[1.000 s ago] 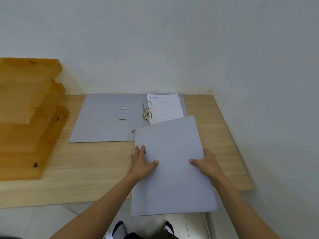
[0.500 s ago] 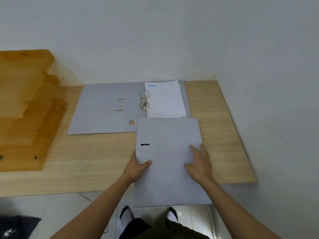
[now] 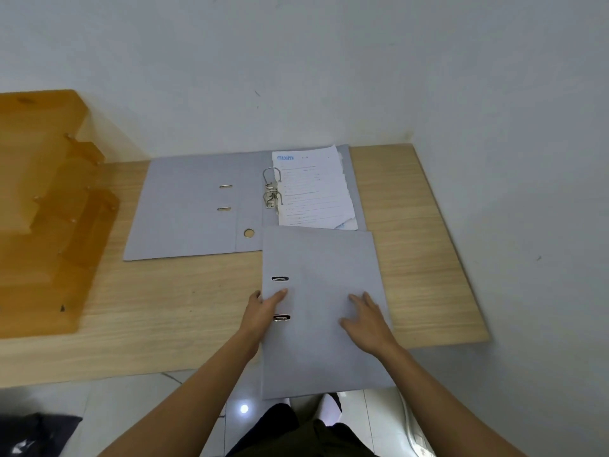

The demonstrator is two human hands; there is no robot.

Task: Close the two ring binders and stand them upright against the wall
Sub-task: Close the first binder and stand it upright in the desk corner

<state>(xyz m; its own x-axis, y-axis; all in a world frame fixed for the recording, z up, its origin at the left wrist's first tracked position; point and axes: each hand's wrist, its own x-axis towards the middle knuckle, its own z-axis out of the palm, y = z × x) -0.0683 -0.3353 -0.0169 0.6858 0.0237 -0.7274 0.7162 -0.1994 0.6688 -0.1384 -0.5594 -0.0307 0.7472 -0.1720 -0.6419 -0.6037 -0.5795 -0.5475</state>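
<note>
The white wall (image 3: 296,61) runs behind my wooden counter (image 3: 171,308) and turns a corner along its right edge. At the far left of the counter stands an amber stepped file tray (image 3: 46,209), reaching almost up to the wall.

The open binder (image 3: 188,209) lies flat near the back wall, its covers spread wide, with a stack of printed papers (image 3: 313,189) on its right half and the metal ring mechanism (image 3: 272,189) standing up just left of the pages. A round finger hole (image 3: 249,233) shows in its spine.

The closed binder (image 3: 323,291) lies flat in front of it, its far edge overlapping the open one's near right corner and its near end hanging past the counter's front edge. Two small metal slots (image 3: 280,279) sit along its left side.

My left hand (image 3: 263,311) wraps the closed binder's left edge, thumb on top of the cover between the slots, the fingers hidden beneath. My right hand (image 3: 365,321) rests palm down on the cover, fingers spread flat, gripping nothing.
</note>
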